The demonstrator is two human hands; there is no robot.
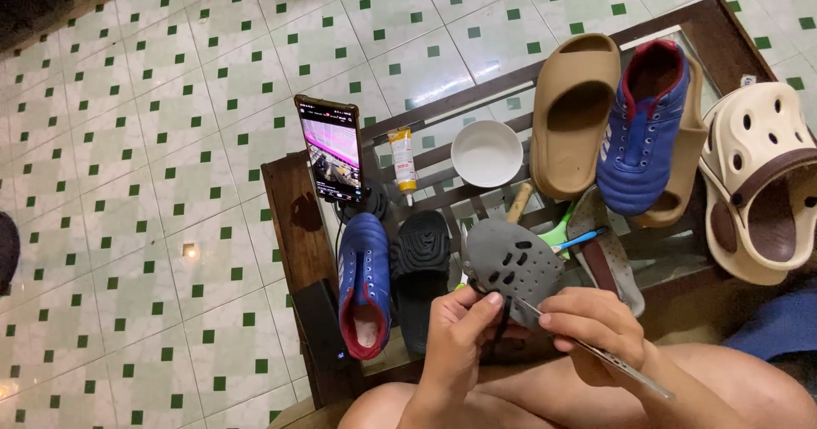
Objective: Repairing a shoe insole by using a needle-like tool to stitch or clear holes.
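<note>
My left hand (459, 335) grips the lower edge of a grey clog (511, 259) with holes in its upper, held over the near edge of the table. My right hand (596, 325) pinches a thin metal tool (621, 368), whose tip meets the clog's side. A dark strap or thread hangs from the clog between my hands. Behind the clog lie a wooden handle (520, 202) and a blue-and-green brush (568, 240).
A glass-topped wooden table (294, 216) holds a propped phone (330, 148), a glue tube (402, 160), a white bowl (486, 152), two blue sport shoes (364, 280), a black sandal (421, 271), tan slides (574, 114) and cream clogs (757, 178). Tiled floor lies to the left.
</note>
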